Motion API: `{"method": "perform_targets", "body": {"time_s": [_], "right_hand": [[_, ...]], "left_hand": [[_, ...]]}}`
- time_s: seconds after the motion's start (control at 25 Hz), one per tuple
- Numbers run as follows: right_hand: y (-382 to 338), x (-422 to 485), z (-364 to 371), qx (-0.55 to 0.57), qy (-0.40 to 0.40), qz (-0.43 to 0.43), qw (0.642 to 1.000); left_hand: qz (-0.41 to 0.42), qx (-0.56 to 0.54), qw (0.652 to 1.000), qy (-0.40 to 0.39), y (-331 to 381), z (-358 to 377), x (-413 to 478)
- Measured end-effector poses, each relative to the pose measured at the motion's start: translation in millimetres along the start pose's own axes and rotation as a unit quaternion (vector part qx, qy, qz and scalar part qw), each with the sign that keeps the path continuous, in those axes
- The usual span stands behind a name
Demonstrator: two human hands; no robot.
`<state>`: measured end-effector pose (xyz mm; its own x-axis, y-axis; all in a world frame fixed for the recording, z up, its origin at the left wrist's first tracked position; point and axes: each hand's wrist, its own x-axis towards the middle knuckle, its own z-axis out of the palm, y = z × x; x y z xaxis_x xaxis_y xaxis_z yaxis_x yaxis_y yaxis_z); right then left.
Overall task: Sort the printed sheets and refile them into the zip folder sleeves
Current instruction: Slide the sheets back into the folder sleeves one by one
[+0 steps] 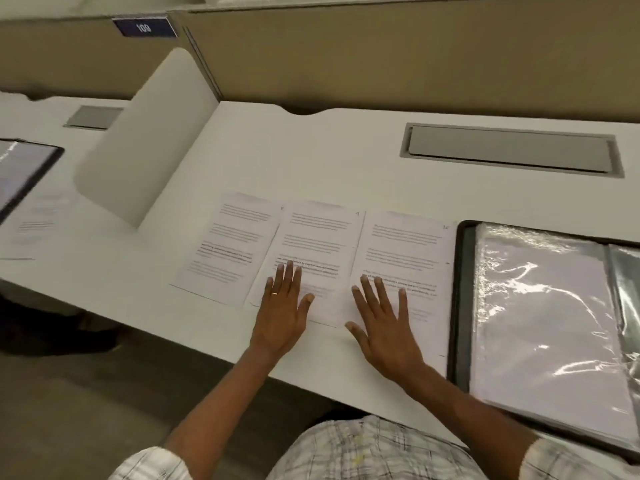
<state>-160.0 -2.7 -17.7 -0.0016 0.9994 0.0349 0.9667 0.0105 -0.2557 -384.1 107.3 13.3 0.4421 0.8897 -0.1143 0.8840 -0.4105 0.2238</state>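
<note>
Three sheets (318, 251) side by side on desk (311, 157) — folder (462, 306) just right

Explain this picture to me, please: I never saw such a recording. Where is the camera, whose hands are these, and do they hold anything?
There is no machine. One camera sits on a person's head and looks forward and down, so you see that person's own arms. On the white desk lie white printed paper sheets in a row, edges overlapping: a left sheet, a middle sheet and a right sheet. The left hand rests flat on the middle one, the right hand flat on the right one; neither grips anything. At the right lies an open black zip folder with shiny clear plastic sleeves.
</note>
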Motion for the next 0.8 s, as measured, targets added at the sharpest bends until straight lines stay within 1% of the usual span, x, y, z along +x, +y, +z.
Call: {"method": "perform_targets", "body": {"time_s": [0.12, 0.2, 0.36, 0.48, 0.64, 0.72, 0.8], "right_hand": [[-24.9, 40.7, 2.6, -0.006, -0.03, -0.044, 0.999], [-43.2, 60.9, 9.8, -0.008, -0.013, -0.054, 0.998], [-91.3, 111.2, 14.9, -0.017, -0.004, -0.07, 0.997], [-130.9, 147.1, 29.3, -0.006, 0.016, -0.038, 0.999], [-178.7, 179.0, 55.2, 0.062, 0.056, 0.011, 0.996], [-199.0, 193.8, 62.3, 0.095, 0.066, 0.07, 0.991], [-218.2, 200.6, 59.7, 0.14, 0.055, 0.132, 0.98]], "left_hand": [[-0.039, 0.003, 0.999, -0.01, -47.7, -9.4, 5.2], [-0.056, 0.016, 0.998, 0.0, -77.9, -12.9, 11.5], [-0.062, -0.003, 0.998, 0.014, -140.4, -24.8, 38.0], [-0.053, -0.023, 0.998, 0.0, -190.3, -32.5, 66.6], [-0.071, -0.043, 0.996, -0.028, -250.0, -43.0, 94.3], [-0.091, -0.036, 0.994, -0.056, -270.4, -49.3, 103.4], [-0.084, -0.031, 0.994, -0.064, -283.7, -55.8, 108.7]]}}
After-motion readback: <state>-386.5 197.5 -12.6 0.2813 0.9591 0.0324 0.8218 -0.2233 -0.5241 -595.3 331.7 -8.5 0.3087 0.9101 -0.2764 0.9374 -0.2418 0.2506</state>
